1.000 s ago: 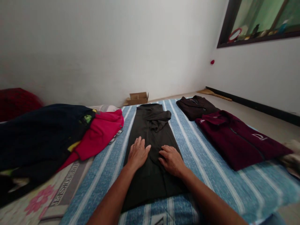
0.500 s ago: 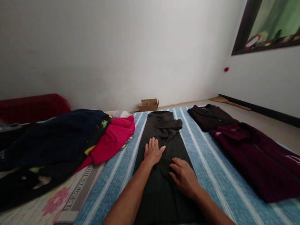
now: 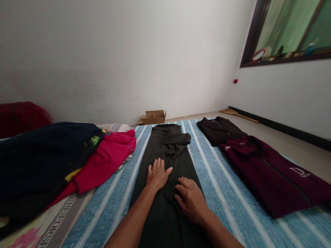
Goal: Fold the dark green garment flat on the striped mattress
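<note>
A dark grey-green garment, seemingly a shirt (image 3: 155,148), lies lengthwise on the blue striped sheet, its sides folded in and its collar end away from me. One sleeve (image 3: 178,139) is doubled back near the top, its cuff end bunched. My left hand (image 3: 157,175) rests flat on the shirt's middle, fingers stretched forward and thumb apart. Slightly nearer and to the right, my right hand (image 3: 192,198) lies on the cloth with fingers loosely bent and spread. Neither hand grips anything that I can see.
To the right lie a folded maroon jacket (image 3: 269,175) and a folded dark brown garment (image 3: 222,131). A heap with a navy garment (image 3: 46,151) and a pink one (image 3: 111,151) is on the left. Beyond the sheet (image 3: 209,165) stands a cardboard box (image 3: 154,119) by the wall.
The view has turned a little to the right, so everything appears shifted left. Both hands stay at about the same places on the shirt.
</note>
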The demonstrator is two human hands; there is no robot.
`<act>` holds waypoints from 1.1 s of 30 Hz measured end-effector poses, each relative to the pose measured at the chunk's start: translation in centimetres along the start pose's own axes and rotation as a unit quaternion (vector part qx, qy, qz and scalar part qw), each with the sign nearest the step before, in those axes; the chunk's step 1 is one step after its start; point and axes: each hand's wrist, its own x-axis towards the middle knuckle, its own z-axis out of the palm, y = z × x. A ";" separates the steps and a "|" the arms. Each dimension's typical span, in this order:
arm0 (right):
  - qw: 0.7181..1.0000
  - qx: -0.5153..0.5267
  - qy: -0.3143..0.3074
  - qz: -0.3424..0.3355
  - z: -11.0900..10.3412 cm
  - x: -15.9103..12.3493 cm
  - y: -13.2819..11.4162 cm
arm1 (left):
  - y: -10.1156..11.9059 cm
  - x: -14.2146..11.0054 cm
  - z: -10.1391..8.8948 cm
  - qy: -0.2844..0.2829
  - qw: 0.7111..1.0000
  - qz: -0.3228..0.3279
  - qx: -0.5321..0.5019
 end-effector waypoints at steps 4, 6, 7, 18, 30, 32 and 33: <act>1.000 -0.002 -0.002 0.000 -0.2 0.0 0.0 | 0.0 0.0 0.2 0.020 1.000 0.011 0.003; 1.000 -0.004 -0.003 0.000 -0.3 0.1 -0.1 | -0.1 0.1 0.4 0.026 1.000 0.012 0.003; 1.000 -0.005 -0.004 -0.001 -0.3 0.1 -0.1 | -0.1 0.1 0.4 0.028 1.000 0.012 0.002; 1.000 -0.007 -0.010 0.006 -0.2 -0.2 0.0 | 0.0 -0.3 0.4 0.019 1.000 0.009 0.001; 1.000 -0.018 -0.008 0.004 0.2 -0.4 0.1 | -0.1 -0.3 0.9 0.026 0.999 0.008 -0.030; 1.000 -0.020 -0.005 0.003 0.2 -0.4 0.1 | -0.1 -0.3 0.9 0.023 0.999 0.008 -0.033; 1.000 -0.021 -0.005 0.004 0.2 -0.4 0.1 | 0.0 -0.3 0.9 0.021 0.999 0.008 -0.034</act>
